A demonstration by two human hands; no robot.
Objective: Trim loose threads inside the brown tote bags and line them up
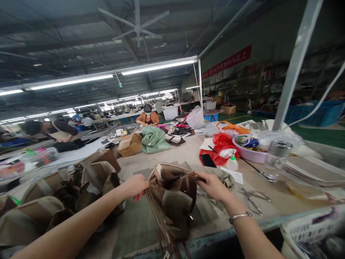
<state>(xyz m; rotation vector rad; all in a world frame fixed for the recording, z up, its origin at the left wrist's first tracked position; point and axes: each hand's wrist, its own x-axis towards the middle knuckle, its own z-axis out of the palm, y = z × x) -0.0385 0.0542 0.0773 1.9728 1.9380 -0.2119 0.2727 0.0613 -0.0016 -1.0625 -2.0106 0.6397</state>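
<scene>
A brown bag (172, 201) lies at the near edge of the worktop (185, 153), at about 6 o'clock in the view, and its lower part hangs a little over the edge. The left hand (136, 187) is closed on the left rim of the bag's mouth, at 9 o'clock from the bag. The right hand (212, 185) grips the right rim with bent fingers, at 3 o'clock from the bag, and it wears a metal bracelet (238, 216) on the wrist. Between the two hands the mouth is held open, so the pale lining shows inside. A pile of similar brown bags (67, 190) lies at 9 o'clock, just beside the left arm. A pair of scissors (253, 199) lies flat at 3 o'clock, near the right hand but apart from it. At 1 o'clock there is a black phone (207, 160) and a small white bottle with a green cap (231, 162), and behind them a red plastic bag (222, 142) and a pink bowl (249, 153). A glass jar with a metal lid (276, 158) stands at 2 o'clock. Far away at 12 o'clock, another person in an orange top (147, 117) sits at the same worktop.
</scene>
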